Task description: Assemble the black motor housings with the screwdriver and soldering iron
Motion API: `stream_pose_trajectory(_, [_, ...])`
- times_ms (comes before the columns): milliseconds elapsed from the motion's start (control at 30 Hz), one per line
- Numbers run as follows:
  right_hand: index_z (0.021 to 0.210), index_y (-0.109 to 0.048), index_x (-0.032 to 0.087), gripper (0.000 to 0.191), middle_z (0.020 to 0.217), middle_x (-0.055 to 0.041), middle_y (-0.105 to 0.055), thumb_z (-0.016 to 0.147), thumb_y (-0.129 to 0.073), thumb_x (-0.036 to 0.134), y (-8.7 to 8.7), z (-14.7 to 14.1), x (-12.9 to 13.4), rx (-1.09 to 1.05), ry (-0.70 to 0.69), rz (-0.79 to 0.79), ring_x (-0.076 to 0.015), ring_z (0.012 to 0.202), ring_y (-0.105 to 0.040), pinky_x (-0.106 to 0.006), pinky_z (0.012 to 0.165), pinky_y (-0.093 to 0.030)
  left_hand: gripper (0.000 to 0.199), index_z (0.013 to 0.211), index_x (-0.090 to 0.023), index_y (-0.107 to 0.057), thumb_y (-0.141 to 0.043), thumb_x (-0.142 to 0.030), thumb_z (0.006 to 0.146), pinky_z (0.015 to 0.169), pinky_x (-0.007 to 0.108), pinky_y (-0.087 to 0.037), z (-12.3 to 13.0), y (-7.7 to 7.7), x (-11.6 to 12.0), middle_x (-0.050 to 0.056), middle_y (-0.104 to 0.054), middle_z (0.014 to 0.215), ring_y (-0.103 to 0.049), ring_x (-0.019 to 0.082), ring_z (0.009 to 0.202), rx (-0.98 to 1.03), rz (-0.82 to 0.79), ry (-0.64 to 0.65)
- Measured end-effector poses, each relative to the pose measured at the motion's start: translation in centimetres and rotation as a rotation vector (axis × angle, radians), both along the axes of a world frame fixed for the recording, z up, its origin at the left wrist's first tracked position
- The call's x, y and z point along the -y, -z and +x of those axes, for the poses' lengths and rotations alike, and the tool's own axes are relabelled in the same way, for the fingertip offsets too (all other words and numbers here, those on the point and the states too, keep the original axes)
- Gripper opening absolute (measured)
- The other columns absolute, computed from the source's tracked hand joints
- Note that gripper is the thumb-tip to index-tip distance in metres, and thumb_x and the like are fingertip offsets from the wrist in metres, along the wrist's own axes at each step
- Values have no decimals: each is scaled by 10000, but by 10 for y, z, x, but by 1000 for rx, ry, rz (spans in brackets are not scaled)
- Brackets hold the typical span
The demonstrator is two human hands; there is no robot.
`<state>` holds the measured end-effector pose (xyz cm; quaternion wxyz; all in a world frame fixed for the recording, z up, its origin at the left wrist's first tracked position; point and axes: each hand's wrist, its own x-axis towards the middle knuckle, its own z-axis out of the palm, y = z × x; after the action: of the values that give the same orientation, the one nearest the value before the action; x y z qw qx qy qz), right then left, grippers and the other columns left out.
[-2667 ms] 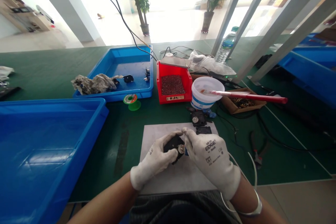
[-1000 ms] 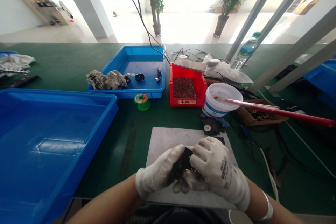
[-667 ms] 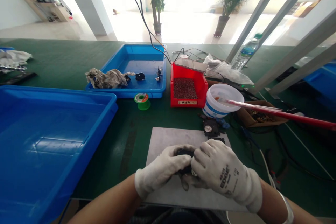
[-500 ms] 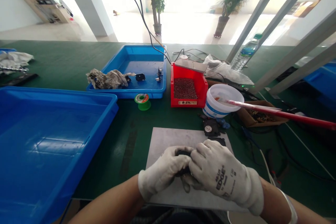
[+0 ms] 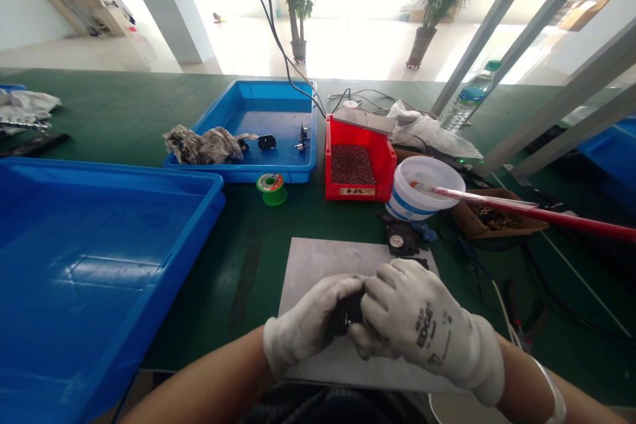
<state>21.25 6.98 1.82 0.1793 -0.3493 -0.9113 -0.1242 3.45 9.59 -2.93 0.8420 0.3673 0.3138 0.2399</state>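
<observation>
A white-gloved left hand (image 5: 315, 316) has its grip closed around a small black, rigid-looking part (image 5: 349, 310), held over the pale-grey sheet (image 5: 322, 258) on the dark green worktop (image 5: 278, 225). The white-gloved right hand (image 5: 410, 318) curls its fingers against the part's right side; whether that grip has hold of it, I can't tell from here. Beyond lies a black casing (image 5: 410, 242) with a round silver disc (image 5: 396, 241), near a white plastic tub (image 5: 405, 185).
</observation>
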Motion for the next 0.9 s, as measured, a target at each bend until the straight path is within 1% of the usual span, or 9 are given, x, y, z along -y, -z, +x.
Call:
stream_pose_trajectory(100, [595,-605,223,512,631,-51,-604,1066,-427,316,2,-1,-2,-44,15,13,-214,626,-424,-384,621,-237,523,1111,-162,-739,-591,-639,956,687,299,-587,0,5,2,100,-767,964,-726,214,792,29,-11,-6])
stream_pose_trajectory(167, [590,-616,225,546,613,-55,-595,1075,-369,265,5,-2,1,-31,38,62,-225,621,-413,-394,618,-229,692,1133,-133,-731,-438,-741,983,584,278,-542,1,8,4,99,-744,864,-679,180,642,49,-19,27])
stream_pose_trajectory(300, [603,-630,224,577,600,-53,-581,1094,-335,292,8,-2,6,-32,61,100,-226,615,-400,-398,613,-229,784,1109,-116,-733,-393,-806,958,568,262,-520,2,8,5,71,-711,785,-625,152,576,92,2,31])
stream_pose_trajectory(433, [650,-652,216,524,610,-41,-593,1093,-375,251,5,1,8,-5,38,143,-217,614,-416,-391,606,-243,788,1135,-111,-745,-363,-783,983,845,304,-570,0,1,5,105,-747,950,-710,222,908,73,92,0])
stream_pose_trajectory(467, [651,-650,214,521,606,-37,-593,1096,-384,263,4,2,8,-29,41,141,-212,609,-423,-386,602,-253,795,1139,-110,-746,-359,-787,981,831,302,-574,0,-1,5,106,-748,958,-712,225,910,66,98,2])
stream_pose_trajectory(633, [658,-624,206,548,624,-31,-615,1110,-391,408,0,10,2,-315,138,-58,-180,612,-515,-324,609,-364,795,1073,-104,-741,-444,-826,924,514,232,-521,3,1,3,71,-717,774,-635,148,572,62,39,-76])
stream_pose_trajectory(733, [694,-640,202,562,677,-57,-661,1117,-308,362,0,16,-7,-349,356,-222,-178,657,-603,-297,668,-439,678,1104,-122,-737,-501,-741,961,562,248,-571,4,2,0,109,-755,908,-699,190,704,112,6,-177])
stream_pose_trajectory(833, [771,-712,197,526,774,-85,-753,1106,-333,340,2,16,-22,-123,650,-385,-201,744,-702,-297,716,-466,444,1200,-155,-715,-655,-530,971,637,264,-607,1,-5,-2,127,-741,1150,-738,236,889,103,57,-251])
stream_pose_trajectory(900, [838,-764,188,473,857,-107,-802,1093,-393,332,2,12,-34,-17,748,-433,-239,800,-745,-312,704,-463,389,1235,-157,-688,-709,-417,948,622,259,-602,-1,-9,-4,130,-722,1198,-751,245,901,72,57,-318])
